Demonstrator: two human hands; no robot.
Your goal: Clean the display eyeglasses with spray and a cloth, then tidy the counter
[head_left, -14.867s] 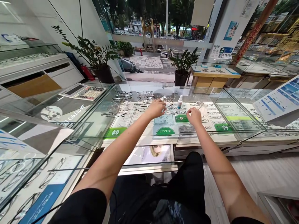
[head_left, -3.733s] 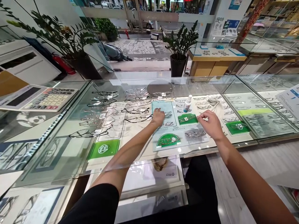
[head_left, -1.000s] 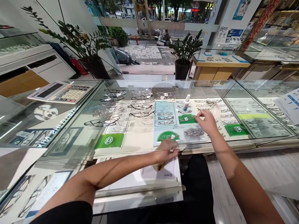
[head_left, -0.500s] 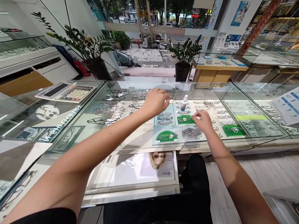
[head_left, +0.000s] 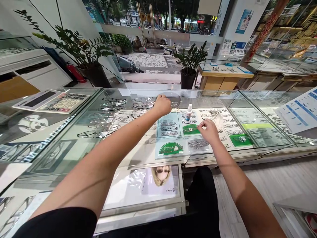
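My left hand (head_left: 162, 105) hovers over the back part of the glass display case (head_left: 138, 155), its back toward me. Its fingers are curled, and whatever they hold, if anything, is hidden. Nearer the front, my right hand (head_left: 208, 131) is pinched, thumb against fingertips. A thin dark line shows at its fingertips, too small to name. Close to it stands a white spray bottle (head_left: 188, 113), upright on the glass. A light cloth (head_left: 217, 117) lies just beyond this hand. Rows of eyeglasses (head_left: 169, 128) and a green card (head_left: 190, 129) sit around and below my hands.
A large calculator (head_left: 63, 101) rests on the counter at left. An open drawer (head_left: 182, 188) holding a printed portrait sheet (head_left: 160, 185) juts out before me. Potted plants (head_left: 189, 61) stand behind the case. A printed sheet (head_left: 299, 110) is at the right.
The view has turned slightly, so the case and its contents sit further left. My left hand's fingers look more tightly curled. My right hand keeps its pinch near the spray bottle.
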